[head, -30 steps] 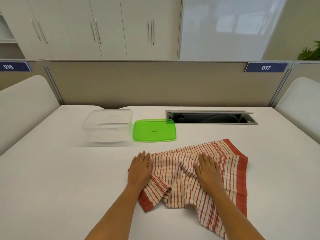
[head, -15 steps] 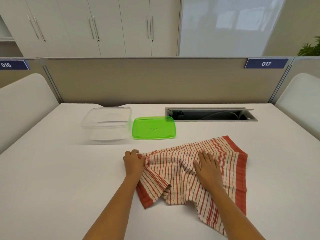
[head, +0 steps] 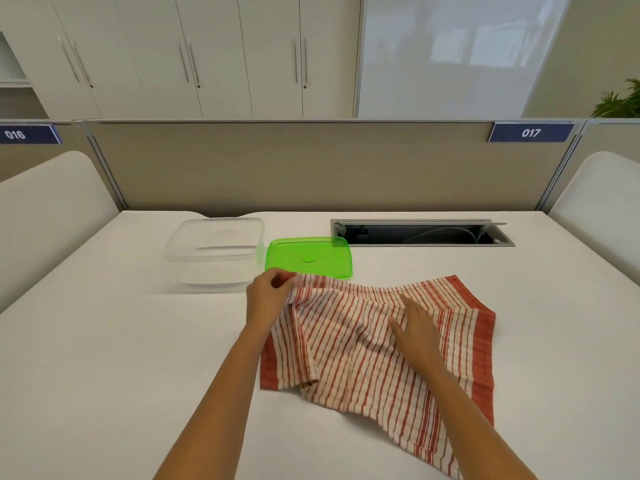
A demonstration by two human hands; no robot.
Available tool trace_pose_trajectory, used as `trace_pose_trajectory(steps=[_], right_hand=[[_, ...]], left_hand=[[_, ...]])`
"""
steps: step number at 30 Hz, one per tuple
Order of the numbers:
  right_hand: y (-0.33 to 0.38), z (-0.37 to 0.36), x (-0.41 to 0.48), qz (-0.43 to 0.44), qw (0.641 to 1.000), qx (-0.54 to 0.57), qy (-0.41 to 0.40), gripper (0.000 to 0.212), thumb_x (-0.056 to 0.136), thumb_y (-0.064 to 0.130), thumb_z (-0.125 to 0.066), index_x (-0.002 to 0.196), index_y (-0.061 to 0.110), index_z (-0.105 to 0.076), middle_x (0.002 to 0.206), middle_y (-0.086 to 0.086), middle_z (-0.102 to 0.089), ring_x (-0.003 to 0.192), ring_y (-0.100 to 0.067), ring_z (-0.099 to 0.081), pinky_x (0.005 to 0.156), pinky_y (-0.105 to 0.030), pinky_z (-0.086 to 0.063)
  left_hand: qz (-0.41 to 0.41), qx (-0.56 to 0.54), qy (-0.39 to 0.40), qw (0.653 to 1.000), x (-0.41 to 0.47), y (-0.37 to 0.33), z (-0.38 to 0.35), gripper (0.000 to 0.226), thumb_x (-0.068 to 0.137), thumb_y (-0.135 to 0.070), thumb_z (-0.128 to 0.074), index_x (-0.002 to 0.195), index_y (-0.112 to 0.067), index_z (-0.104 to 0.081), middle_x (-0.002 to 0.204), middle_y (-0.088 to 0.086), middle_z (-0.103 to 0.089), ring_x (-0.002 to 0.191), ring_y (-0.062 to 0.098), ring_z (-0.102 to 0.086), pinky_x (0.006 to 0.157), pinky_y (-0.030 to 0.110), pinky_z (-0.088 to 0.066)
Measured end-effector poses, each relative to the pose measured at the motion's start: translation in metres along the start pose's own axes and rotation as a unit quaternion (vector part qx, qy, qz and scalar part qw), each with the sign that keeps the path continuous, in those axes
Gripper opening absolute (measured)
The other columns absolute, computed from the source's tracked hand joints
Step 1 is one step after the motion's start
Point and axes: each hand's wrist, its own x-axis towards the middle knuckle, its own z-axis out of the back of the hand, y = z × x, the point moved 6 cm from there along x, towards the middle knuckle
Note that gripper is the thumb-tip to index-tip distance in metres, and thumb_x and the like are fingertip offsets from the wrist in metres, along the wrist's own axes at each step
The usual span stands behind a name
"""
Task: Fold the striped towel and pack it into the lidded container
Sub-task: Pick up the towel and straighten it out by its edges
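The red-and-cream striped towel [head: 360,344] lies rumpled on the white table [head: 104,358], partly folded over itself at the left. My left hand [head: 268,294] pinches its far left corner, lifted a little, just in front of the green lid [head: 309,257]. Flat on the towel's middle rests my right hand [head: 414,323], fingers spread, holding nothing. The clear container [head: 216,249] stands empty and uncovered to the left of the lid, which lies flat on the table.
An open cable tray [head: 420,232] is sunk into the table behind the towel. A beige partition [head: 311,168] closes the far edge. White chair backs stand at the left [head: 48,209] and right [head: 602,202].
My left hand closed on the towel's left corner and drew it up and away, toward the green lid. The right hand stayed pressed on the towel.
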Motion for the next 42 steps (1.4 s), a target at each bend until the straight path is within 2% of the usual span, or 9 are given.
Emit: trace_pose_trajectory(steps=[4,9,13,18,26,31,35,38,42], right_hand=[[0.063,0.031,0.012,0.083,0.988,0.118,-0.046,0.056,0.091,0.043,-0.051,0.142,0.028,-0.032,0.151,0.002,-0.034,0.137,-0.012,-0.029,0.112,-0.033,-0.021],[0.149,0.066,0.019,0.216,0.958,0.189,0.013,0.050,0.086,0.048,-0.055,0.133,0.039,-0.040,0.133,0.014,-0.051,0.117,0.007,-0.040,0.100,-0.017,-0.031],[0.171,0.093,0.017,0.258,0.947,0.193,-0.001,0.026,0.087,0.040,-0.057,0.108,0.024,-0.062,0.098,0.012,-0.065,0.092,-0.006,-0.060,0.086,-0.034,-0.053],[0.146,0.113,0.023,0.223,0.957,0.183,-0.023,0.012,0.085,0.033,-0.062,0.089,0.021,-0.065,0.080,0.012,-0.064,0.079,-0.012,-0.061,0.075,-0.041,-0.055],[0.085,0.158,0.034,0.158,0.972,0.167,-0.056,0.013,0.080,0.035,-0.068,0.087,0.024,-0.068,0.078,0.005,-0.068,0.075,-0.019,-0.064,0.072,-0.040,-0.057],[0.060,0.193,0.033,0.127,0.971,0.169,-0.112,0.014,0.074,0.036,-0.073,0.080,0.024,-0.069,0.075,0.008,-0.067,0.067,0.002,-0.061,0.058,-0.002,-0.045],[0.048,0.211,0.027,0.112,0.966,0.186,-0.138,0.014,0.074,0.036,-0.074,0.079,0.023,-0.069,0.074,0.013,-0.066,0.069,-0.003,-0.061,0.058,0.001,-0.043],[0.046,0.224,0.021,0.101,0.940,0.288,-0.153,0.022,0.070,0.046,-0.074,0.080,0.027,-0.071,0.073,0.010,-0.071,0.068,-0.004,-0.064,0.060,-0.007,-0.051],[0.040,0.231,0.019,0.085,0.839,0.519,-0.137,0.024,0.067,0.041,-0.076,0.088,0.030,-0.070,0.080,0.011,-0.071,0.076,-0.005,-0.068,0.066,-0.019,-0.058]], left_hand=[[-0.115,0.042,0.033,0.992,-0.005,-0.060,0.005,0.013,0.083,-0.028,-0.066,0.091,-0.020,-0.073,0.090,-0.003,-0.072,0.087,0.012,-0.063,0.079,0.020,-0.049],[-0.220,0.016,0.050,0.974,-0.020,-0.120,0.011,0.014,0.089,-0.026,-0.058,0.097,-0.025,-0.070,0.090,-0.010,-0.069,0.085,0.004,-0.062,0.075,0.008,-0.046],[-0.252,-0.047,0.004,0.966,-0.026,-0.146,0.031,0.013,0.092,-0.021,-0.054,0.095,-0.026,-0.065,0.082,-0.023,-0.061,0.079,-0.005,-0.058,0.068,0.000,-0.045],[-0.206,-0.128,-0.095,0.966,-0.014,-0.145,0.074,0.011,0.092,-0.030,-0.054,0.092,-0.030,-0.064,0.080,-0.018,-0.064,0.076,0.002,-0.060,0.068,0.012,-0.052],[-0.129,-0.174,-0.196,0.957,0.003,-0.116,0.130,0.013,0.092,-0.035,-0.052,0.099,-0.029,-0.062,0.078,-0.018,-0.060,0.065,-0.018,-0.059,0.052,-0.001,-0.045],[-0.088,-0.189,-0.219,0.953,0.013,-0.094,0.154,0.032,0.090,-0.037,-0.056,0.114,-0.019,-0.064,0.084,-0.014,-0.063,0.077,0.003,-0.061,0.075,0.020,-0.052],[-0.078,-0.226,-0.200,0.950,0.013,-0.088,0.161,0.032,0.087,-0.038,-0.060,0.114,-0.021,-0.066,0.092,-0.009,-0.067,0.085,0.007,-0.063,0.078,0.023,-0.053],[-0.039,-0.306,-0.141,0.941,0.016,-0.079,0.164,0.016,0.084,-0.035,-0.064,0.096,-0.028,-0.073,0.084,-0.014,-0.073,0.082,0.003,-0.069,0.071,0.021,-0.058],[0.015,-0.406,-0.047,0.913,0.027,-0.068,0.157,0.013,0.080,-0.033,-0.068,0.084,-0.024,-0.076,0.078,-0.012,-0.077,0.077,0.006,-0.070,0.069,0.020,-0.060]])
